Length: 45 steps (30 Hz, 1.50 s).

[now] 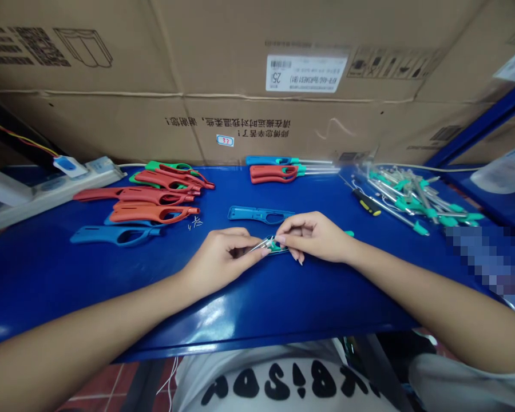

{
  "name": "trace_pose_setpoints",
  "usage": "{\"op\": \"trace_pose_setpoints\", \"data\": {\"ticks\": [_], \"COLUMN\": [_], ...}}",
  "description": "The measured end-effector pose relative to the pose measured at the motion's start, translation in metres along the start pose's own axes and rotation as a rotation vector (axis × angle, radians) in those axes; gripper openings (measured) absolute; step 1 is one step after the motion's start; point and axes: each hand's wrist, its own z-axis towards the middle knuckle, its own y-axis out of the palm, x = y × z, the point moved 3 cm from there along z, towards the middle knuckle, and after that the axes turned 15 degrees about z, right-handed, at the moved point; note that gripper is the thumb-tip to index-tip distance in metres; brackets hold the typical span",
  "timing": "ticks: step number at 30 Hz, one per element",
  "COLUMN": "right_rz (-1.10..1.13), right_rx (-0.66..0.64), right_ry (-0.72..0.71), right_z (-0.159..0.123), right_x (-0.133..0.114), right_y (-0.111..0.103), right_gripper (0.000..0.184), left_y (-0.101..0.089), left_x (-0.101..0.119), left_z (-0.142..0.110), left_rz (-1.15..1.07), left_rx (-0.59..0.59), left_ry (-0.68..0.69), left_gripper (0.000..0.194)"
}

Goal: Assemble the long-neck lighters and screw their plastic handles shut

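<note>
Printed cardboard [223, 68] walls off the back of a blue table [240, 309], whose front edge runs just before the person's shirt [292, 372]. Blue surface shows between the forearms and that edge. A white power strip [47, 197] takes up the left rim. Near the right side lies a heap of metal rods [416, 197] with teal ends, too tangled to count. Left of centre, handle shells [143, 196] overlap: two blue, one orange, several red and green. Two rod-fitted handles [272, 174], one blue and one red, lie at the back; one blue shell [249, 214] lies just beyond the hands. The left hand [217, 257] pinches one silver-and-teal piece [276, 248] above the table's middle; the right hand [315, 237] closes thumb and forefinger on it, other fingers loosely curled. One black-and-yellow tool [366, 201] lies beside the heap, and several tiny metal pins [196, 222] near the orange shell.
</note>
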Motion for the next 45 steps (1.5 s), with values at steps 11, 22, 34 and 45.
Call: {"op": "trace_pose_setpoints", "data": {"ticks": [11, 22, 34, 45], "right_rz": [0.01, -0.003, 0.032, -0.344], "right_rx": [0.033, 0.042, 0.063, -0.04], "right_ry": [-0.009, -0.009, -0.011, -0.141], "right_z": [-0.001, 0.001, 0.001, -0.01], "right_x": [-0.002, 0.0, -0.003, -0.006], "right_y": [0.005, -0.002, -0.003, 0.003], "right_gripper": [0.032, 0.033, 0.03, 0.035], "left_y": [0.004, -0.025, -0.026, -0.028], "left_x": [0.002, 0.002, -0.001, 0.004], "left_z": [0.002, 0.007, 0.008, 0.005], "left_rz": [-0.014, 0.201, 0.457, 0.464], "left_rx": [-0.047, -0.036, -0.237, -0.258], "left_ry": [0.005, 0.016, 0.078, 0.031], "left_gripper": [0.02, 0.03, 0.014, 0.015]}}
